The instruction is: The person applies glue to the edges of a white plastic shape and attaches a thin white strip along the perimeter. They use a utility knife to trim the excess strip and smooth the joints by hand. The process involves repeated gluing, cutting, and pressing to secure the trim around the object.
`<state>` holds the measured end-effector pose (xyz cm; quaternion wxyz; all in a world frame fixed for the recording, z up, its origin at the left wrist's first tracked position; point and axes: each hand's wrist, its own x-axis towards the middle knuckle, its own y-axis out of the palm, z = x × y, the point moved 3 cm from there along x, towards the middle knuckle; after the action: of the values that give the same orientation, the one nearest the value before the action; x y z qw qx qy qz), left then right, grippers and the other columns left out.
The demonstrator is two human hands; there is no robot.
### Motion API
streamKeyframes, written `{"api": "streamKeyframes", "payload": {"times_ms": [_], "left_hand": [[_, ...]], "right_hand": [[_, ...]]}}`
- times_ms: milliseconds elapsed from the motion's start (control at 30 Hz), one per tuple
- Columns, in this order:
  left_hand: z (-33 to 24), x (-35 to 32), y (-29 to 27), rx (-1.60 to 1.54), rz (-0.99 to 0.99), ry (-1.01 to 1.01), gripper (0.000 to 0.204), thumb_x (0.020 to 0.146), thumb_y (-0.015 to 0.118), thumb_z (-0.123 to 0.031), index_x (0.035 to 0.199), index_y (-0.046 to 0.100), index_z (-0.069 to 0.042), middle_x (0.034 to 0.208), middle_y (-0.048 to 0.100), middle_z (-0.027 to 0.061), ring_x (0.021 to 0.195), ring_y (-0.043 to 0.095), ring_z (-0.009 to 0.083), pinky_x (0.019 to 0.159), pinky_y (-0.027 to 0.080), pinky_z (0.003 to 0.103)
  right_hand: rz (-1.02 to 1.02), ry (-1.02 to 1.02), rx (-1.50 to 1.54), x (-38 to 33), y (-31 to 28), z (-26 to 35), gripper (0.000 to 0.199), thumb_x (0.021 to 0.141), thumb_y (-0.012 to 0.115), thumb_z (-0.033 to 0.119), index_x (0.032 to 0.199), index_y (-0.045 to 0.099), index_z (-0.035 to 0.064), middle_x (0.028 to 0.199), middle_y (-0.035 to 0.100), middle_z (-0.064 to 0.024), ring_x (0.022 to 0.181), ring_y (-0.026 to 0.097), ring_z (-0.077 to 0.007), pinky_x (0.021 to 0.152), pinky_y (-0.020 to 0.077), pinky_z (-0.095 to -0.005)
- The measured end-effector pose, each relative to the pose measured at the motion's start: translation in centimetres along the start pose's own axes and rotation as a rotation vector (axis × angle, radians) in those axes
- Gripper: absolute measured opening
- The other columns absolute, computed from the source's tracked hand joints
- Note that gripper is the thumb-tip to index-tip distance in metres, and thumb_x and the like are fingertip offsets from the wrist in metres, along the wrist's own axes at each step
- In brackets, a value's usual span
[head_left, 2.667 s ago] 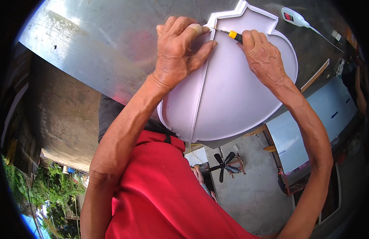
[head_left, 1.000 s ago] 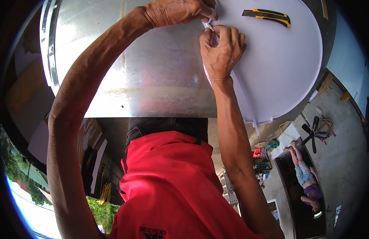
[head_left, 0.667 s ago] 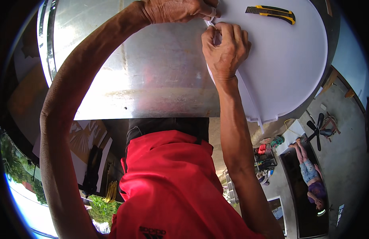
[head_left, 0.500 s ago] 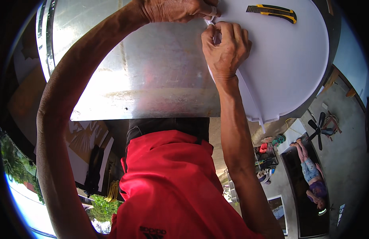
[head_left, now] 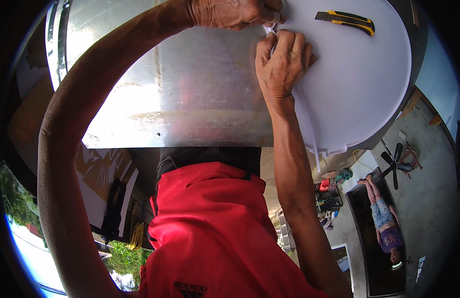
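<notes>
A large white panel (head_left: 359, 89) with a curved, raised rim lies on a shiny metal sheet (head_left: 205, 84). Along its left edge runs a thin white strip (head_left: 308, 116), its loose end hanging past the near edge. My right hand (head_left: 284, 64) is closed, pinching the strip at the panel's edge. Just beyond it, my left hand (head_left: 235, 12) is curled at the same edge, a pale band round one finger; its fingertips are partly hidden, and it seems to pinch the strip too. A black and yellow utility knife (head_left: 346, 21) rests on the panel, right of both hands.
The metal sheet's near edge lies just in front of my body. Below at left are cut sheet scraps (head_left: 101, 169) and a coil of yellow cord (head_left: 136, 236). At right stand a black fan (head_left: 392, 164), a crate of items (head_left: 328, 196) and another person (head_left: 386, 218).
Both hands have shifted slightly right, and the panel and knife appear a little farther right too. The strip's loose end has swung left and nearer to me.
</notes>
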<state>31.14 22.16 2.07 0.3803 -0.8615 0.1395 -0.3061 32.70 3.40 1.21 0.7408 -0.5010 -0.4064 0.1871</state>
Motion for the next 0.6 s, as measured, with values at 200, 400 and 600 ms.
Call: {"api": "streamKeyframes", "payload": {"times_ms": [200, 400, 600], "left_hand": [[0.2, -0.2, 0.2, 0.014, -0.043, 0.04, 0.013, 0.083, 0.066, -0.008, 0.088, 0.067, 0.003, 0.092, 0.066, 0.0152, 0.091, 0.067, 0.0319, 0.084, 0.056, 0.041], [0.0, 0.0, 0.1, 0.012, -0.051, 0.018, 0.013, 0.082, 0.067, -0.008, 0.09, 0.069, 0.003, 0.094, 0.067, 0.0151, 0.091, 0.068, 0.0311, 0.084, 0.057, 0.041], [0.3, 0.2, 0.2, -0.011, -0.046, 0.032, 0.013, 0.083, 0.066, -0.009, 0.087, 0.068, 0.003, 0.091, 0.066, 0.0147, 0.092, 0.067, 0.0308, 0.082, 0.057, 0.041]], "right_hand": [[-0.008, 0.003, 0.103, 1.0, -0.6, -0.7, 0.016, 0.077, 0.077, 0.011, 0.084, 0.062, 0.0097, 0.082, 0.058, -0.0026, 0.069, 0.06, -0.0237, 0.062, 0.0447, -0.0409], [0.003, -0.046, 0.167, 1.7, -1.2, -0.4, 0.016, 0.075, 0.076, 0.003, 0.087, 0.066, 0.0059, 0.081, 0.063, -0.006, 0.068, 0.066, -0.0276, 0.06, 0.0519, -0.0399], [0.089, -0.139, 0.075, 2.1, -0.9, -0.3, 0.017, 0.076, 0.072, 0.002, 0.087, 0.06, 0.0055, 0.086, 0.061, -0.009, 0.07, 0.064, -0.0299, 0.061, 0.0544, -0.0413]]}}
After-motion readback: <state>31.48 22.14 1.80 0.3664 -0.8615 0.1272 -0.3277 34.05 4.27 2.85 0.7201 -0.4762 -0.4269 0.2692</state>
